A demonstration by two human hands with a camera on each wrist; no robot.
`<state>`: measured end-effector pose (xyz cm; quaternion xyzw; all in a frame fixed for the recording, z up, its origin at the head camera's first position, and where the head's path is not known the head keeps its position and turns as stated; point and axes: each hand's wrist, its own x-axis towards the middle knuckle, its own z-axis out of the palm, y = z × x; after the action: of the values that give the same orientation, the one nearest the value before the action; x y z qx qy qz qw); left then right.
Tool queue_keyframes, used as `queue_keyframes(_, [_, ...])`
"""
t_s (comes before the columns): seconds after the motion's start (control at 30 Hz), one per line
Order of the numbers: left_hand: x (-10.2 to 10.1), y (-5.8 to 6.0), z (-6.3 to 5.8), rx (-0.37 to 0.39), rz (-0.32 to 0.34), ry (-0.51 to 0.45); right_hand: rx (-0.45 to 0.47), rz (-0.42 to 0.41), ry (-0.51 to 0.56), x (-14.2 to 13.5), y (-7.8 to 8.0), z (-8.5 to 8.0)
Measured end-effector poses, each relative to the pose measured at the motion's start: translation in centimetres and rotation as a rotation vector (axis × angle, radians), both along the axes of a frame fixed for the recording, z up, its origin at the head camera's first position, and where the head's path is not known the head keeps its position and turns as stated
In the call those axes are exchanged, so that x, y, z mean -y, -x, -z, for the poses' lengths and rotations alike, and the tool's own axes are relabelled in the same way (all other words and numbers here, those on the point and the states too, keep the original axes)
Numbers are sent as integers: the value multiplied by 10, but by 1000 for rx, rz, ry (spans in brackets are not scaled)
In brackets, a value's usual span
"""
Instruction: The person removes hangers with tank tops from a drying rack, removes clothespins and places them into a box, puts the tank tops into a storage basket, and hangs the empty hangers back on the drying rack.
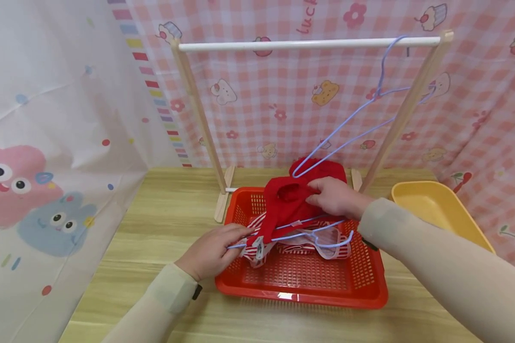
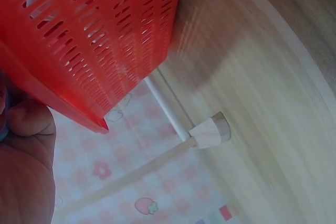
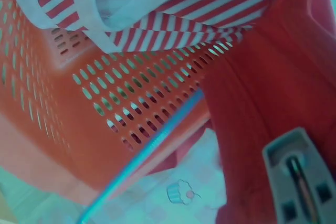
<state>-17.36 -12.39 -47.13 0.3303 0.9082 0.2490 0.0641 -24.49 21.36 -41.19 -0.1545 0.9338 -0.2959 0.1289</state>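
Pink-and-white checked curtain (image 1: 257,119) at the far side, cartoon-print white sheet (image 1: 56,109) on the left, wood-grain table (image 1: 154,214). Red top (image 1: 300,209) is over the far half of the basket (image 1: 334,301) — matte, soft, rumpled, with a rounded opening and a strap running nearside to a hard grey clip (image 1: 259,247). Left hand (image 1: 216,247) has fingers curled on the end of the near hanger (image 1: 296,235), beside the clip. Right hand (image 1: 336,196) is mostly closed, thumb and fingers pinching the red cloth. Near hanger is thin blue wire, hook pointing right. Red-and-white striped cloth with smooth white edging lies crumpled below. Basket: glossy red plastic, slotted walls, rounded corners. Rack: white rod (image 1: 309,45), pale wood posts; hung hanger (image 1: 383,72) at its right end — low corner overlaps the red top in head view. Shallow yellow tray (image 1: 433,207) at right.
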Motion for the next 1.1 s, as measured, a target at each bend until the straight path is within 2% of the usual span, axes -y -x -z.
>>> queue_keyframes(0.17, [0,1,0,2,9,-11,-3,14,77,-2,-4,-6])
queue_keyframes(0.5, [-1,3,2,-5,15,-8,68,97,152,-5,-13,-12])
queue_keyframes(0.67, [-2,3,2,12,10,-11,45,153,32,-6,-13,-13])
queue_keyframes(0.77, [-2,3,2,38,-3,-4,-7,102,-99,-7,-11,-13])
queue_keyframes(0.87, [-3,3,2,47,-5,4,-82,30,-183,-9,-12,-14])
queue_keyframes(0.93, [-3,3,1,44,-1,7,-111,17,-191,-10,-12,-16])
queue_keyframes(1.1, [-2,4,2,30,7,14,-122,69,-130,-12,-15,-23])
